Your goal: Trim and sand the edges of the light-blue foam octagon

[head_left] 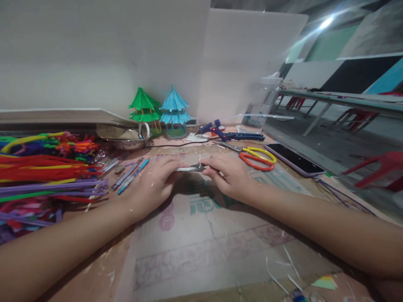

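In the middle of the table my left hand [159, 176] is closed, thumb and fingers pinching a thin white strip [183, 169]. Facing it, my right hand [231, 174] pinches the end of a small dark grey piece [197, 167], whose kind I cannot make out. The strip and the dark piece meet in the gap between my fingertips. Both forearms rest low over a printed sheet [201, 239]. Scissors [256, 158] with yellow and orange handles lie just beyond my right hand, and several pens [134, 175] lie beside my left wrist.
Bundles of coloured pipe cleaners [47, 167] fill the left side. Behind stand a green tiered model [145, 107] and a blue one [174, 111]. A blue glue gun [211, 128], blue-handled pliers [245, 136] and a phone [294, 159] lie back right. White scraps [291, 262] litter the front.
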